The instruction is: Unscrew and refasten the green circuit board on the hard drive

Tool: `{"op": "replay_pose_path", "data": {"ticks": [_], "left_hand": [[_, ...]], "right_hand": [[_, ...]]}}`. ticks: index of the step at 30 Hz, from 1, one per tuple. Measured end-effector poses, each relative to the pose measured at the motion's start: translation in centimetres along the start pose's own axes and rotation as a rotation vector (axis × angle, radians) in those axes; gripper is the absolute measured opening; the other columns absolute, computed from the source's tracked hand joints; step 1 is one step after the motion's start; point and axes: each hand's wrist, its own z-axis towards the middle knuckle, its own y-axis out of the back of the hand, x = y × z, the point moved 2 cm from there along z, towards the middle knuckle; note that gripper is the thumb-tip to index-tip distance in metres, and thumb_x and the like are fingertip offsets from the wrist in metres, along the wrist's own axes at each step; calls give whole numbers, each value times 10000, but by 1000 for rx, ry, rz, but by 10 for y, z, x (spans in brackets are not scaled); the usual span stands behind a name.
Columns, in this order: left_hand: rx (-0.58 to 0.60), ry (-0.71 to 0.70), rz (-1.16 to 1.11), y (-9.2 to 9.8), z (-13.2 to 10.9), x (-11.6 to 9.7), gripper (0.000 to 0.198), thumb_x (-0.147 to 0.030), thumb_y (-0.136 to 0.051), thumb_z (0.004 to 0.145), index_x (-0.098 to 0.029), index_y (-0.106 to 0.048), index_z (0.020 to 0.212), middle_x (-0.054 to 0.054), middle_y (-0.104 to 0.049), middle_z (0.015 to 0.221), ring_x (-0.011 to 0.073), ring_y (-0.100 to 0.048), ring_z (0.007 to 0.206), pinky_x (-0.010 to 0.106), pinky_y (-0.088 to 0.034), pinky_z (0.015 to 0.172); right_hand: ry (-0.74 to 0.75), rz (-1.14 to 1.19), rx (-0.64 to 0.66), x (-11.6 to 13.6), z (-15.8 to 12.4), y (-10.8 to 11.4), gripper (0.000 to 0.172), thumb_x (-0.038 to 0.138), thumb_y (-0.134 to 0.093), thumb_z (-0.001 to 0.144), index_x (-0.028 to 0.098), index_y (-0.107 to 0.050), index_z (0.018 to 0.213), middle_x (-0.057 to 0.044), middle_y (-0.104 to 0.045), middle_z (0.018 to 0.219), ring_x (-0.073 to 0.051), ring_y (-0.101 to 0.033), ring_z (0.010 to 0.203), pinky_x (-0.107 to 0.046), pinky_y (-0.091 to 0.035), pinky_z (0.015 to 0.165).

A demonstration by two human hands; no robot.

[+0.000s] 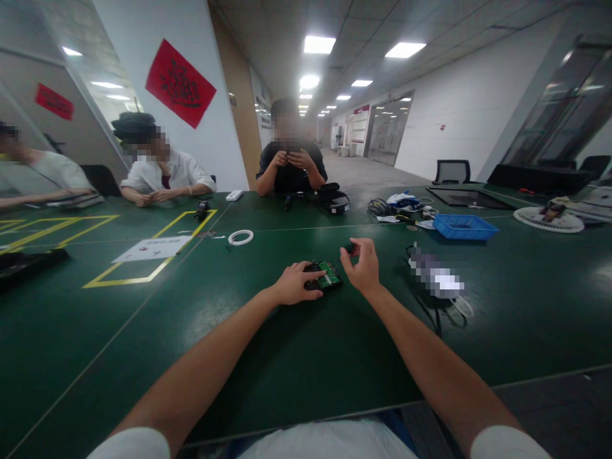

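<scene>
A blue tray [465,228] sits toward the desk's far right corner; its low side wall faces the near edge, and its contents cannot be made out. Tangled cables and a blue-and-white bundle [404,203] lie just left of it, and a round white grille [548,220] lies to its right.

The green circuit board [329,278], set in a dark housing, lies flat on the desk [306,376], well in from the near edge and about midway between the left and right sides. Its long axis seems to run roughly along the near edge, though fingers cover the left end.

The left hand [297,284] reaches in palm down, fingers parted across the board and thumb along its near side; whether it grips the housing cannot be told. The right hand [363,266], raised just right of the board, is closed around a dark-handled tool [351,246], its thin shaft slanting down toward the board. Whether the tip touches is too small to tell.
</scene>
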Motion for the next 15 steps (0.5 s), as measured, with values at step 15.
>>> {"op": "replay_pose_path", "data": {"ticks": [15], "left_hand": [[0, 10, -10, 2, -1, -3, 715, -705, -624, 827, -437, -487, 1475, 78, -359, 1553, 391, -425, 1336, 536, -354, 1089]], "right_hand": [[5, 8, 29, 4, 0, 0, 360, 370, -595, 945, 205, -510, 1253, -88, -581, 1036, -198, -621, 792, -389, -594, 721]]}}
